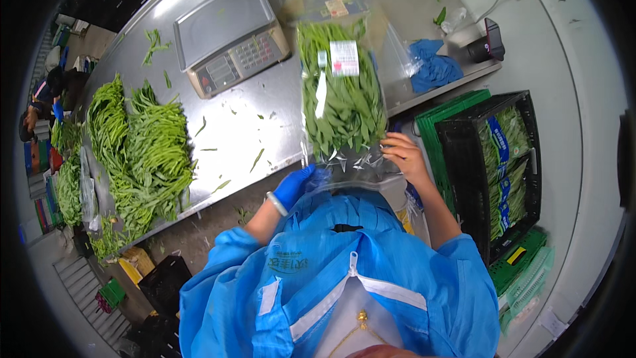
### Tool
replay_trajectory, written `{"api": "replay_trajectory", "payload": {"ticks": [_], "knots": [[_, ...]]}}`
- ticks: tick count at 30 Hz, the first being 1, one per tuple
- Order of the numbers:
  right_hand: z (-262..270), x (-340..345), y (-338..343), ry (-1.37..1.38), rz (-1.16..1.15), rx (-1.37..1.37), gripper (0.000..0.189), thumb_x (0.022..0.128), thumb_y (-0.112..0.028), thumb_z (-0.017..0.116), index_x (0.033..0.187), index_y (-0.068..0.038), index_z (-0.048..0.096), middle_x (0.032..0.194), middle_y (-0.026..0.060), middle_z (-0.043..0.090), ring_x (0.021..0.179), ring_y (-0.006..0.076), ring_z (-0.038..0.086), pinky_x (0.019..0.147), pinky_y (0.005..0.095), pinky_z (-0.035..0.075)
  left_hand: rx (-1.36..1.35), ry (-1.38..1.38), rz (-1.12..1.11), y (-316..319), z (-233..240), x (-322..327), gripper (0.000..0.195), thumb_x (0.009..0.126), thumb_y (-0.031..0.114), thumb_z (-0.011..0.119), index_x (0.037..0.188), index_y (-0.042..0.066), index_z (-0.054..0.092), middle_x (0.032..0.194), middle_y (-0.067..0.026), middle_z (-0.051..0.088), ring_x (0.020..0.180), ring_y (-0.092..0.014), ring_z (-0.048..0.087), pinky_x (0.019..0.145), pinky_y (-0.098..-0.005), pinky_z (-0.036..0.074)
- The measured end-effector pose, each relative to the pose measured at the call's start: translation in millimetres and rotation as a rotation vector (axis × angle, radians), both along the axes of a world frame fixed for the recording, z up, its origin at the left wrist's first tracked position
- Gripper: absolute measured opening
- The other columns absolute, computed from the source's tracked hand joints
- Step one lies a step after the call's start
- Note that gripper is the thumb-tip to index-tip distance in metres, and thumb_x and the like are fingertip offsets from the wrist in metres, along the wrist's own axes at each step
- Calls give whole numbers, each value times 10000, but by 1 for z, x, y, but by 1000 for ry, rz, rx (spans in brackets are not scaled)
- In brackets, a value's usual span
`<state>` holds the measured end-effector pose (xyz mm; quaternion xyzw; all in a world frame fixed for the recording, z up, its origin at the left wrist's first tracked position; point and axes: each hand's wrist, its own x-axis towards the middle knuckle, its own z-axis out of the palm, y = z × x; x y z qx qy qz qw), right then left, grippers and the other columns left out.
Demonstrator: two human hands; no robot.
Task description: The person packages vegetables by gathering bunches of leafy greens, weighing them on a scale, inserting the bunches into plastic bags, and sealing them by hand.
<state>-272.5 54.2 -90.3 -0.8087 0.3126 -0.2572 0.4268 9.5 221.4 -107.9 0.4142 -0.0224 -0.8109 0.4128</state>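
A clear plastic bag of leafy green vegetables [343,104] lies on the steel table, its stems away from me and a printed label [344,58] on top. My left hand [294,186], in a blue glove, grips the bag's loose near end at its left corner. Bare, my right hand [405,155] touches the right edge of the same end, thumb and fingers at the film. Beyond the bag lies a stack of flat plastic bags [323,2]. A weighing scale [226,35] stands to the left of it.
Bunches of loose greens [149,159] lie on the table [238,134] at left, with leaf scraps about. A crumpled blue cloth [432,67] and a dark device [484,48] are at the right end. Black crate [464,179] of packed greens stands at right. Another person [47,92] is far left.
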Motion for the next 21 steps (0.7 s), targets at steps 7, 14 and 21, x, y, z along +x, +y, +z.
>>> {"api": "replay_trajectory", "payload": {"ticks": [7,14,21], "knots": [[-4,23,-6,401,16,-279,482,661,127,477,1108,-11,591,1221,140,532,1170,326,448,977,393,373,8,-166,32,46,-113,-35,371,967,283,439,1113,-19,596,1091,-90,630,976,-159,589,900,-289,446],[-41,114,-52,377,132,-554,475,837,-173,583,1294,-120,464,1371,72,408,1278,266,345,1053,422,272,17,-245,88,52,-101,-45,347,963,234,441,1126,-38,581,1071,-129,632,958,-202,606,884,-307,469],[-22,107,-14,337,131,-408,387,779,-165,641,1140,-72,538,1156,122,525,1093,294,471,938,415,373,-6,10,267,53,-75,-51,384,957,224,428,1203,-63,499,1147,-166,588,999,-253,597,918,-357,462]]}}
